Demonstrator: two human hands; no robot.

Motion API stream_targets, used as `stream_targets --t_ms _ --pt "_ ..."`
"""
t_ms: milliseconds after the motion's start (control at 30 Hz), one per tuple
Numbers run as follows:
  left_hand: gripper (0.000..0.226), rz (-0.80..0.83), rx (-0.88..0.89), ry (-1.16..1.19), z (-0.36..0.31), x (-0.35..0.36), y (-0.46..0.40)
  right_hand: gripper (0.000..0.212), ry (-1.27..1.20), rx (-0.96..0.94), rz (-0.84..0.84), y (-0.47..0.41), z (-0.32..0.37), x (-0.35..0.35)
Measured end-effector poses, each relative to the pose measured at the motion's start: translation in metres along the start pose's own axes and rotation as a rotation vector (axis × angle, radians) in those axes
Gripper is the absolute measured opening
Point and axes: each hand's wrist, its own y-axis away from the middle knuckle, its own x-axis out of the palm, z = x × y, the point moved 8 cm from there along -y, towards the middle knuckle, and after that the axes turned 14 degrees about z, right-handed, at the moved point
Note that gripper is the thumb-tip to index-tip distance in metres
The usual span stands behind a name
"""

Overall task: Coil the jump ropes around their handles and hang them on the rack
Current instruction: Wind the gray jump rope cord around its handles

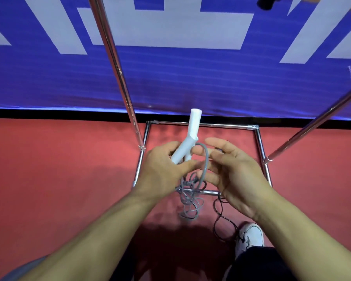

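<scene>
Above rack [258, 138] base: left hand [162, 171] grips white handles [187, 142]; grey rope [190, 199] dangles between hands, looping over loosely spread right hand [231, 175] fingers.

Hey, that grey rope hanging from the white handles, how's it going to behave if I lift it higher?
Probably floppy: the grey rope droops in loose, tangled loops below the left hand. It likely snags on itself, since the loops cross in a knot-like clump. It looks light, as the left hand's grip on the white handles alone carries it.

A sports hall: red court floor [49, 169], blue banner [190, 82], chrome rack [118, 63]
</scene>
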Motion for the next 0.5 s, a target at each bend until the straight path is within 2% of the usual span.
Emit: stream_targets --t_ms 67,133,233,333,433,467,500 --pt "0.023 0.03 0.012 0.195 -0.003 0.001 -0.001 0.024 0.178 0.005 -0.048 0.001 0.001 -0.005" --pt "0.024 0.034 0.023 0.229 -0.005 0.001 -0.002 0.025 0.535 0.017 -0.071 0.003 0.006 -0.008" --pt "0.03 0.059 0.047 0.345 -0.008 0.006 0.0 0.02 0.851 0.045 0.111 0.003 0.006 0.004" --pt "0.034 0.028 0.037 0.391 -0.006 0.005 0.0 0.024 0.877 0.073 0.209 0.003 0.003 0.011" --pt "0.027 0.018 0.046 0.276 -0.004 0.003 -0.001 0.022 0.686 0.114 0.314 0.005 -0.012 0.023" --pt "0.027 0.008 0.043 0.244 -0.003 0.001 -0.003 0.024 0.707 0.116 0.306 0.005 -0.015 0.02" --pt "0.025 -0.031 0.027 0.224 -0.001 -0.003 -0.004 0.025 0.843 0.097 0.25 0.003 -0.013 0.013"
